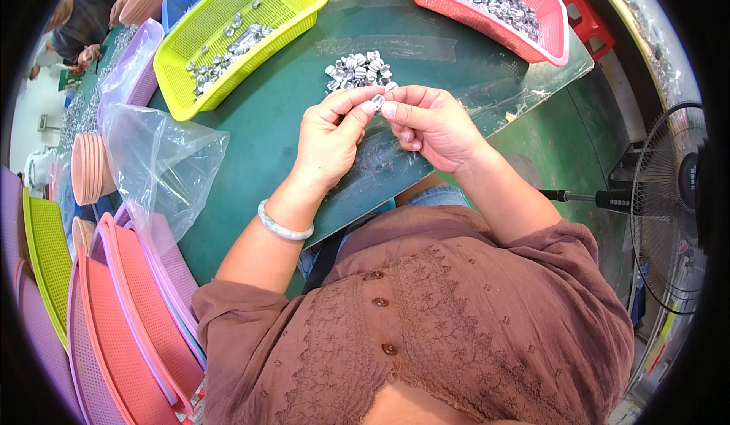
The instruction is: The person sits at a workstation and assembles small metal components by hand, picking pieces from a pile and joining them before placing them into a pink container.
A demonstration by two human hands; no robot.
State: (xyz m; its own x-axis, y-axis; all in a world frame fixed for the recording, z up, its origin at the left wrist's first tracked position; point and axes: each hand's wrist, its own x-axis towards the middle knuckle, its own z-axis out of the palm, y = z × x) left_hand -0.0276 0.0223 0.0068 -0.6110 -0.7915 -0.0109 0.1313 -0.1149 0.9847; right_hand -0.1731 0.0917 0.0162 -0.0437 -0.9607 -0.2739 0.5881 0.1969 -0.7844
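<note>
Both my hands meet over the green table, pinching one small silvery metal part (378,101) between thumbs and fingertips. My left hand (332,136) grips it from the left, with a pale bangle on that wrist. From the right, my right hand (435,125) holds the same part, its lower fingers curled in. Just beyond my fingertips lies a loose pile of similar silvery parts (356,69). The fingers cover much of the held part, so its exact kind is unclear.
A yellow-green basket (300,26) holding some parts stands far left; a pink basket (559,45) full of them stands far right. A clear plastic bag (163,163) lies at left, near stacked baskets (141,296). A fan (669,204) is at right. Another person (91,18) sits far left.
</note>
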